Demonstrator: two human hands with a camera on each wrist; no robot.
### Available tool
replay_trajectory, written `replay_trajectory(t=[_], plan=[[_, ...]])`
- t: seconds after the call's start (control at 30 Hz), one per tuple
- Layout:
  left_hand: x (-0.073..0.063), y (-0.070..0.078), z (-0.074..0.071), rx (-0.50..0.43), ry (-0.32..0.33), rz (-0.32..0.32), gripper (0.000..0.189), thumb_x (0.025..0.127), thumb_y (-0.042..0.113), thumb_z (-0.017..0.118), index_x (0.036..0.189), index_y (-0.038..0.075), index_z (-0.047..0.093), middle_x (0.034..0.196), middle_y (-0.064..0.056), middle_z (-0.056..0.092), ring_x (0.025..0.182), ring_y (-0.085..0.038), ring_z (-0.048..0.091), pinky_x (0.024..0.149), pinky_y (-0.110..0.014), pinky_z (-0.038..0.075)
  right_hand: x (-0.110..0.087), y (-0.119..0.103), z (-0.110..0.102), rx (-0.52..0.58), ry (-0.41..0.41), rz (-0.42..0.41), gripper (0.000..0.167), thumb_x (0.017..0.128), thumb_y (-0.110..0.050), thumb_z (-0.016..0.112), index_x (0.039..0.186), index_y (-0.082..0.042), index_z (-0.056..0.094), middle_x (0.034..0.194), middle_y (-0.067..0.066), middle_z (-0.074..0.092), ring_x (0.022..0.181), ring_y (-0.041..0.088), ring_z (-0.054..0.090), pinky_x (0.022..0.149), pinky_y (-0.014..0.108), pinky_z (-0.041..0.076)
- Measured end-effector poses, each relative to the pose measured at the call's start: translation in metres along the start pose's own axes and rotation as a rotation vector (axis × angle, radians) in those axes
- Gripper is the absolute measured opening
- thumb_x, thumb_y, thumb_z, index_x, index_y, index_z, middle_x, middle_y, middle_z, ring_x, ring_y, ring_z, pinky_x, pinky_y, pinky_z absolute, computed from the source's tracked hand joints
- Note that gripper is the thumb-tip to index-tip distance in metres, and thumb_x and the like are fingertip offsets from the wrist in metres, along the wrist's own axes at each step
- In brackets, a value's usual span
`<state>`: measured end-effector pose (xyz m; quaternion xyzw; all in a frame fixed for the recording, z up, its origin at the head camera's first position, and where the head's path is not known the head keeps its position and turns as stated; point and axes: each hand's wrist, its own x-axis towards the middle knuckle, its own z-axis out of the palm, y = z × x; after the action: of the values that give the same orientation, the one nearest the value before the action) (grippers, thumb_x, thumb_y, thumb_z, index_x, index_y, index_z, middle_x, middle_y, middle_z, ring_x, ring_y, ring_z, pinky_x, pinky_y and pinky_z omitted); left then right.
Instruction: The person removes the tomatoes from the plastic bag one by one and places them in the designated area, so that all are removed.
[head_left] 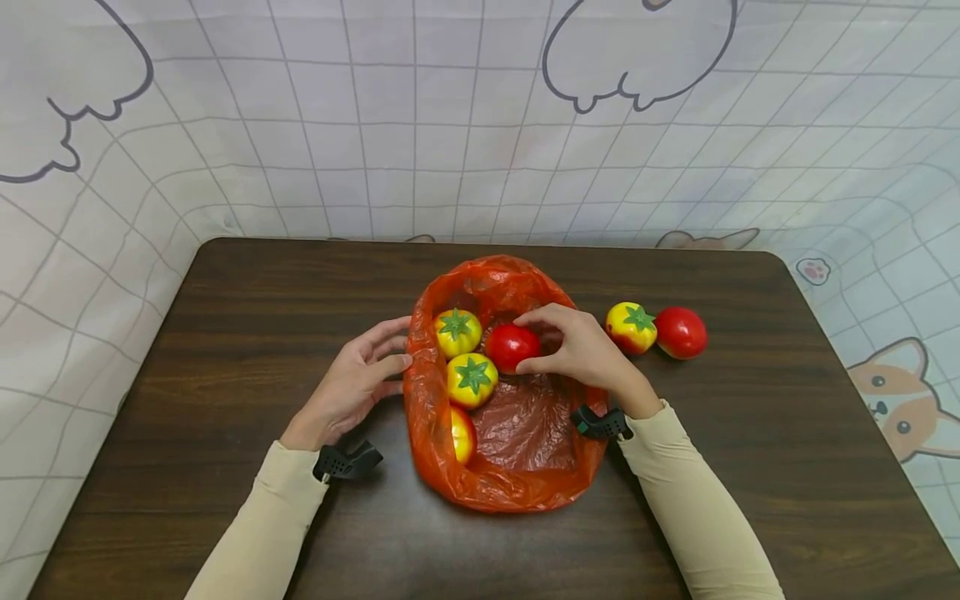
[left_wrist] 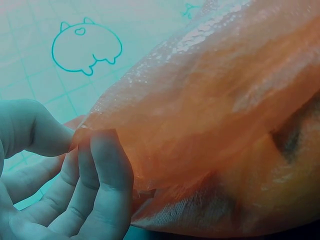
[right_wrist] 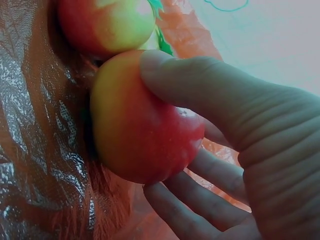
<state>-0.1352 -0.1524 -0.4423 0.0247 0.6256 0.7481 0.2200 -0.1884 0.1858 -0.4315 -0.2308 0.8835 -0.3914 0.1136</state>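
A red plastic bag (head_left: 517, 492) lies open on the table, its rim rolled outward. My left hand (head_left: 348, 387) is at the bag's left side; in the left wrist view its thumb and fingers pinch the thin plastic edge (left_wrist: 105, 136). Inside the bag my right hand (head_left: 576, 346) grips a red tomato (head_left: 512, 347) between thumb and fingers. The right wrist view shows this tomato (right_wrist: 142, 125) with a yellow side, right against another tomato (right_wrist: 110, 25). Two yellow tomatoes (head_left: 472, 380) with green star-shaped tops and a partly hidden red-yellow one (head_left: 462, 435) are along the bag's left wall.
Right of the bag, a yellow tomato (head_left: 628, 327) with a green top sits beside a red tomato (head_left: 681, 332) on the dark wooden table (head_left: 247, 333). A white gridded cloth (head_left: 450, 150) with cartoon drawings hangs behind the table and along its sides.
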Motion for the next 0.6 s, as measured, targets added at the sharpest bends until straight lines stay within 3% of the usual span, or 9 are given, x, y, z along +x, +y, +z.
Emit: replay_trajectory(t=[0.6], plan=[[-0.0020,0.0022,-0.0007,-0.030,-0.005,0.018,0.058,0.103,0.007,0.059,0.157,0.016,0.039,0.124,-0.001,0.063,0.104,-0.012,0.069,0.086,-0.032,0.065,-0.0033,-0.0060,-0.0065,0.019,0.063,-0.007,0.059,0.078,-0.033,0.092,0.129,-0.017,0.068,0.131,0.006,0.066,0.119,0.027,0.069,0.100,0.046,0.060]])
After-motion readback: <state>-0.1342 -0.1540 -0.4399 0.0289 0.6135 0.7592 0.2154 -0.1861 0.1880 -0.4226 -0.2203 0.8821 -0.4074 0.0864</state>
